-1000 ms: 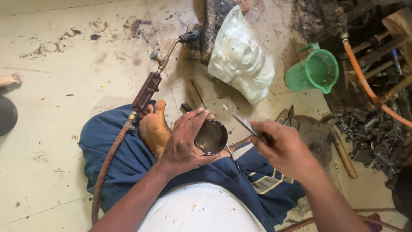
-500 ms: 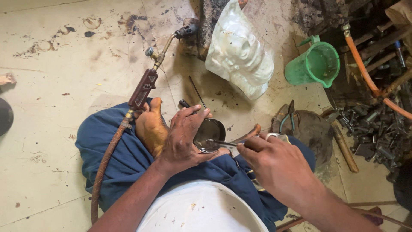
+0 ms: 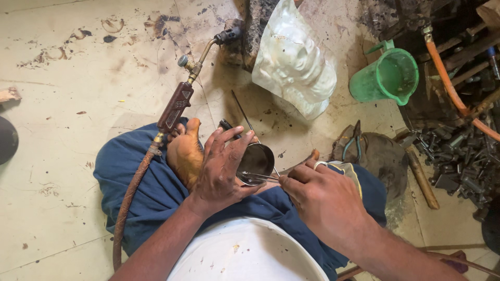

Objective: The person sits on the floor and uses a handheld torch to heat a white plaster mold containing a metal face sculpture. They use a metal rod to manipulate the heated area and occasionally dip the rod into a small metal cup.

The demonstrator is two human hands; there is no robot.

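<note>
While left hand (image 3: 221, 169) fingers grip the cup (image 3: 255, 162), right hand (image 3: 323, 195) has pushed pinched tweezers (image 3: 260, 177) inside

Small metal-repair workshop, floor level — a stained, scorched pale floor (image 3: 78, 78) serves as the work surface. At 12 o'clock: a gas torch (image 3: 179, 101) with brass valve and worn hose (image 3: 130, 203). At 2 o'clock: a green plastic jug (image 3: 388, 78) and an orange hose (image 3: 448, 86). At 3 o'clock: a heap of dark scrap metal parts (image 3: 458, 156), with pliers (image 3: 354, 143) lying on a cloth — tools kept loose, no bench.
</note>
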